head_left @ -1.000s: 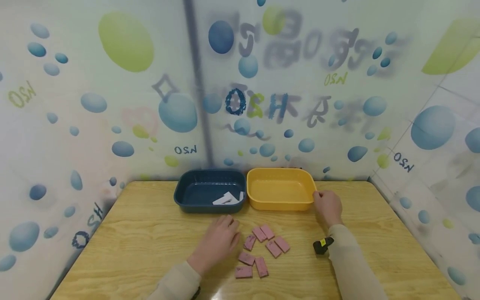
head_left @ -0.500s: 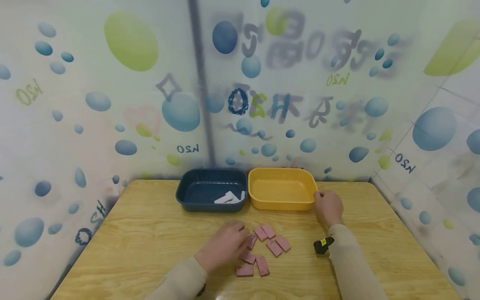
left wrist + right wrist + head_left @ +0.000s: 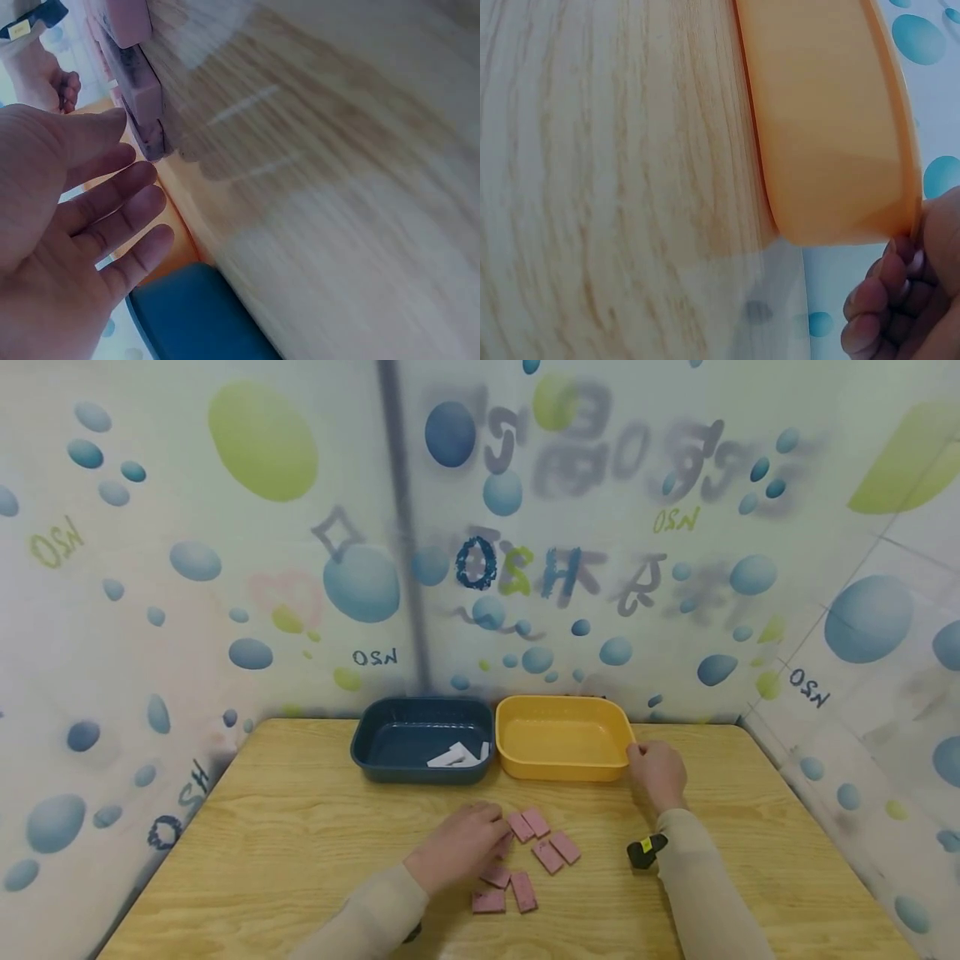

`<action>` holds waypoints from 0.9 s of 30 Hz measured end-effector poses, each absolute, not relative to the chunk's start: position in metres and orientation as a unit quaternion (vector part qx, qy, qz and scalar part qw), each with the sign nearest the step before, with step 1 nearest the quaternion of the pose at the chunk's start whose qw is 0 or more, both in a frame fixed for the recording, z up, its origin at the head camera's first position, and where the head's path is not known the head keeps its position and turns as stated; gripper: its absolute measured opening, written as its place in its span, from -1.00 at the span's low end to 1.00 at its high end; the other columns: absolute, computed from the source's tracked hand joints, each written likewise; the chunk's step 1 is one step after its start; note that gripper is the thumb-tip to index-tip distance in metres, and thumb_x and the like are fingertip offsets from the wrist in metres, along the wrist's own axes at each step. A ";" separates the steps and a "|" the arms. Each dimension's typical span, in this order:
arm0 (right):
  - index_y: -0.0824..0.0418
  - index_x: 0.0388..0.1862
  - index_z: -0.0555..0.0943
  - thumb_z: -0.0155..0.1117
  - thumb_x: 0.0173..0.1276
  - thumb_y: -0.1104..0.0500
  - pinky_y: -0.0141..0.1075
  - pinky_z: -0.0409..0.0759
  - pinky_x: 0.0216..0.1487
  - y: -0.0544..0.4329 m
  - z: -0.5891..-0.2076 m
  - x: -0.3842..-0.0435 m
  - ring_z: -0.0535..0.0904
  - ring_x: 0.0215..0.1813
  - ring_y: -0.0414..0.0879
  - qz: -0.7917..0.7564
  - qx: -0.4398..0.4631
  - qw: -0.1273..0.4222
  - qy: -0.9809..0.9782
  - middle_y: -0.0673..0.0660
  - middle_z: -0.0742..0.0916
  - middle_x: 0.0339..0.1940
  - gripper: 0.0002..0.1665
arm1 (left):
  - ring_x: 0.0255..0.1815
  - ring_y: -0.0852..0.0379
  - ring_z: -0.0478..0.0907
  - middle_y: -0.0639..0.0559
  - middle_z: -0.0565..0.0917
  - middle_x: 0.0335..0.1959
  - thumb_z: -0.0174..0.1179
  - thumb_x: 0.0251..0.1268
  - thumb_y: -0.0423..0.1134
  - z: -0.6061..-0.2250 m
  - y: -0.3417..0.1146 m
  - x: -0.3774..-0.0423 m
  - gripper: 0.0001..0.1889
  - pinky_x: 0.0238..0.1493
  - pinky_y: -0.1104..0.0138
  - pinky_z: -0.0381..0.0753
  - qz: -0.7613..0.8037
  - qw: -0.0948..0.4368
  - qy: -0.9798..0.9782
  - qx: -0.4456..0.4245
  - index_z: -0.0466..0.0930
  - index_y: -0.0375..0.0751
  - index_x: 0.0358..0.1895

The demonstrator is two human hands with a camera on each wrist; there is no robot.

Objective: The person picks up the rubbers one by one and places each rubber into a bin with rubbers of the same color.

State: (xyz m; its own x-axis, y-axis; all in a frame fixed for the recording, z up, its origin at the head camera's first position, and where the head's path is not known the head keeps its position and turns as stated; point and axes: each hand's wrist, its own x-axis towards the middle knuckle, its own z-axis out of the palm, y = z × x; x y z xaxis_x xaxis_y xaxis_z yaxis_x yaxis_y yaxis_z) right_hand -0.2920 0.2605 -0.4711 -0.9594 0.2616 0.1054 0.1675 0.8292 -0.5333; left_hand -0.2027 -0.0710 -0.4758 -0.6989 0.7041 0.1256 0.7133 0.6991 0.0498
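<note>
Several small pink rectangular blocks [image 3: 547,857] lie loosely grouped on the wooden table in the head view. My left hand [image 3: 459,847] is low over their left side, hiding parts of the blocks under it. In the left wrist view its fingers are loosely extended, with thumb and index fingertips right at the end of a dark-marked pink block [image 3: 152,140]. At the back, my right hand [image 3: 660,774] grips the right corner of a yellow plastic bin [image 3: 562,772]. The right wrist view shows thumb and curled fingers pinching the bin's rim [image 3: 913,187].
A dark blue bin [image 3: 412,776] stands against the yellow bin's left side, with several white pieces [image 3: 453,757] inside at its right end. A patterned wall [image 3: 525,643] rises right behind both bins, and another wall closes off the table's right side.
My left hand has moved right and slightly toward me, from in front of the blue bin to over the left pink blocks. My right hand keeps its grip on the yellow bin.
</note>
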 end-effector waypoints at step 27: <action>0.13 -0.77 0.34 -0.03 0.52 0.14 -0.27 0.21 -0.48 0.259 -0.470 -0.297 0.29 -0.55 -0.06 0.237 -0.107 0.086 -0.962 0.02 0.36 -0.71 -0.44 | -0.27 0.18 0.40 0.14 0.47 -0.31 0.54 0.09 -0.25 -0.474 -0.058 -0.205 -0.81 -0.15 0.27 0.58 -0.023 0.007 -0.941 -0.337 0.68 -0.05 -0.30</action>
State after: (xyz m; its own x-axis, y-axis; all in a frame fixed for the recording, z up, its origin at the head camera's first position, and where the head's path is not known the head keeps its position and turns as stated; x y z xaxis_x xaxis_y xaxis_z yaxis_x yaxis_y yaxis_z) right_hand -0.2970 0.2592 -0.4704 -0.9623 0.2468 0.1139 0.1656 0.8647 -0.4742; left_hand -0.2051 -0.0584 -0.4739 -0.7734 0.6333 0.0293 0.6339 0.7724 0.0380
